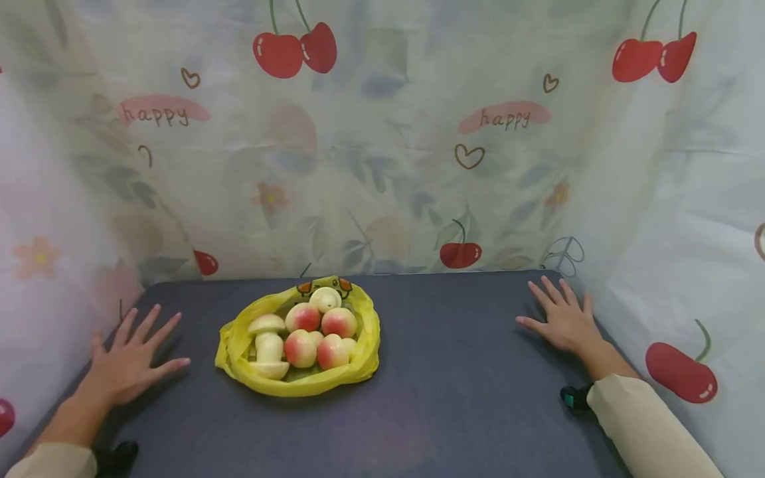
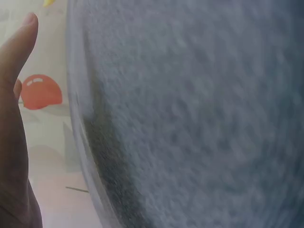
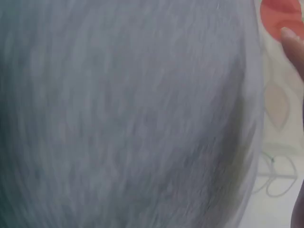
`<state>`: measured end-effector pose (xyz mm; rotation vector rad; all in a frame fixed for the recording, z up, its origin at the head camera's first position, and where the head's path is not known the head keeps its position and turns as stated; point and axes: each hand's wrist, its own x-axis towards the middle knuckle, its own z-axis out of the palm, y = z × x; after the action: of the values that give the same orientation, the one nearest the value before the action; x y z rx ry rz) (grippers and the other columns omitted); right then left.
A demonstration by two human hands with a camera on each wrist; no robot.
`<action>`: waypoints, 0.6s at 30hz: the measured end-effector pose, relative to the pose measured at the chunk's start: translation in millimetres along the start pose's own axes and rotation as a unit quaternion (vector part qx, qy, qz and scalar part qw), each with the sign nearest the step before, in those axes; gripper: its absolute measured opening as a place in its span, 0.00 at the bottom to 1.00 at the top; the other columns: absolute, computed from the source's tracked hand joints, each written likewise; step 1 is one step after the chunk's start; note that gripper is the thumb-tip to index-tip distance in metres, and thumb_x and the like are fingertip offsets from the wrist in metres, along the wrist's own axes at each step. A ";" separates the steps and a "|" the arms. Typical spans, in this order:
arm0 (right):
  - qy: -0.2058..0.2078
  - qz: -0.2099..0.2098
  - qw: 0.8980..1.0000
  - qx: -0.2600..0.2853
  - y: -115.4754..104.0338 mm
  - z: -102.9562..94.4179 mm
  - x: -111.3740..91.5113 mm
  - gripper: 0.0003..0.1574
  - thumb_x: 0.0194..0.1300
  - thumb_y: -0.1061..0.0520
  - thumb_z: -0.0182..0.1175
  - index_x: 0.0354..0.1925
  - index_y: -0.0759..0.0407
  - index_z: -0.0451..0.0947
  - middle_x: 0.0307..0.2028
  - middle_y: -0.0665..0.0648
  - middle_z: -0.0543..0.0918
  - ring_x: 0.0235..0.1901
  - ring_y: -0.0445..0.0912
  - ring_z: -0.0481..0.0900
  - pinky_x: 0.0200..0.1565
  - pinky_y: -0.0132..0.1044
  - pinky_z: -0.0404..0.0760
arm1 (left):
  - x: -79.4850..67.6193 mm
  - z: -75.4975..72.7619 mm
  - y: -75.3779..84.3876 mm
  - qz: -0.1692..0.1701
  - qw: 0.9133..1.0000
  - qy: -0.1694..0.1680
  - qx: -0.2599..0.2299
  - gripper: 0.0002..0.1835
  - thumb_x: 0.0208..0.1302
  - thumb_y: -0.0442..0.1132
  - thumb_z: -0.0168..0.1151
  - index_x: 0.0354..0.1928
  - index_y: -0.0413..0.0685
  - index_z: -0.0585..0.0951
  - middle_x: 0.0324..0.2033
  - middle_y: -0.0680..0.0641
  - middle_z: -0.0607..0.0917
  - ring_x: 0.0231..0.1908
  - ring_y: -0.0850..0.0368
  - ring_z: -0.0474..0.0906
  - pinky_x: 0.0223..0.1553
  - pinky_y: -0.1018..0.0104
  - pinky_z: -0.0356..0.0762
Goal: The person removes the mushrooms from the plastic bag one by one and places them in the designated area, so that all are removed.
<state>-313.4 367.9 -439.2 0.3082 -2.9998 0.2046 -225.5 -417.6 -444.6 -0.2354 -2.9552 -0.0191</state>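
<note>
My left hand (image 1: 122, 365) is at the left side of the dark grey table, fingers spread and straight, holding nothing. On the right side my right hand (image 1: 564, 318) has its fingers spread the same way, also with nothing in it. Between them, nearer the left hand, stands a yellow plastic bag (image 1: 299, 386) with its mouth rolled wide. Several pink-and-cream peaches (image 1: 301, 348) lie in it beside a pale mushroom (image 1: 269, 346). A round cream piece (image 1: 325, 299) sits at the back of the bag. Only part of each hand shows in the wrist views, with the thumb (image 2: 19, 50) at the left wrist view's edge.
The dark grey table (image 1: 454, 372) ends at a printed curtain (image 1: 382, 166) behind it. More of this cloth hangs close at the left and right sides. A dark strap device (image 1: 576, 397) sits at the right wrist, another (image 1: 116, 458) at the left.
</note>
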 end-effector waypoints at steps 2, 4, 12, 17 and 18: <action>0.010 -0.007 1.000 0.004 -5.3 -0.9 1.6 0.61 0.61 0.21 0.48 0.78 0.51 0.45 0.75 0.65 0.43 0.71 0.68 0.36 0.59 0.74 0.27 | -0.8 -1.7 2.8 0.013 1.000 0.019 -0.001 0.52 0.60 0.72 0.53 0.78 0.64 0.41 0.75 0.38 0.39 0.71 0.31 0.26 0.52 0.18 0.29; 0.015 -0.012 1.000 0.010 -10.9 -2.2 2.4 0.61 0.61 0.22 0.51 0.77 0.52 0.46 0.75 0.66 0.45 0.71 0.68 0.36 0.60 0.73 0.27 | 0.0 -3.4 5.9 0.023 0.999 0.028 -0.006 0.51 0.60 0.71 0.55 0.78 0.63 0.43 0.76 0.39 0.40 0.71 0.30 0.32 0.53 0.19 0.36; 0.040 -0.039 0.998 0.023 -36.9 -8.1 6.1 0.56 0.60 0.31 0.62 0.75 0.55 0.55 0.72 0.68 0.54 0.70 0.68 0.45 0.62 0.72 0.35 | 8.3 -13.7 23.2 0.027 0.997 -0.004 -0.074 0.49 0.63 0.66 0.57 0.78 0.58 0.48 0.74 0.34 0.45 0.63 0.22 0.50 0.47 0.19 0.54; 0.077 -0.064 0.994 0.041 -48.2 -6.5 6.5 0.50 0.60 0.37 0.66 0.71 0.59 0.62 0.69 0.68 0.62 0.69 0.66 0.50 0.63 0.71 0.41 | 11.9 -18.8 34.6 0.029 0.993 -0.002 -0.116 0.46 0.64 0.64 0.58 0.77 0.56 0.51 0.74 0.34 0.47 0.62 0.20 0.52 0.46 0.19 0.55; 0.087 -0.069 0.993 0.050 -50.6 -6.0 6.4 0.49 0.60 0.38 0.66 0.70 0.59 0.63 0.68 0.68 0.65 0.69 0.66 0.52 0.63 0.70 0.42 | 12.6 -19.6 36.9 0.030 0.992 0.002 -0.125 0.45 0.64 0.63 0.58 0.77 0.55 0.52 0.74 0.34 0.47 0.62 0.20 0.53 0.46 0.19 0.55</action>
<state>-308.4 318.5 -426.3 0.4809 -2.7889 0.3493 -228.5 -379.7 -423.1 -0.3557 -2.9361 -0.3818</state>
